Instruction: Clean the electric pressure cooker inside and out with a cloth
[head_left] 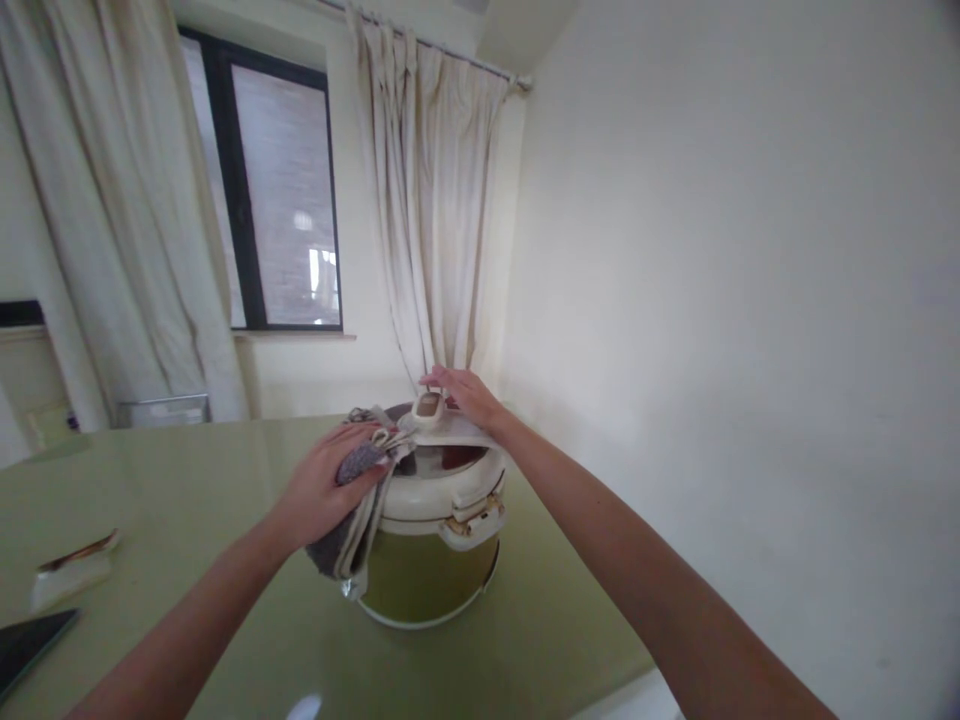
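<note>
A lidded metal pot (pixel 427 575) with a white rim and side clasps (pixel 474 522) stands on the table in front of me. Bunched in my left hand (pixel 322 480) is a grey and white cloth (pixel 358 535), which hangs down over the pot's left side and lies against the lid (pixel 442 460). My right hand (pixel 469 395) reaches to the top of the lid, its fingers stretched out just behind the white knob (pixel 429 405). Whether those fingertips touch the knob is hard to make out.
The pot stands on a glossy green table (pixel 225 500). To the left lie a white and brown packet-like thing (pixel 75 570) and a dark flat object (pixel 34 640). A white wall (pixel 712 300) rises at the right; curtains (pixel 442 200) and a window (pixel 285 190) are behind.
</note>
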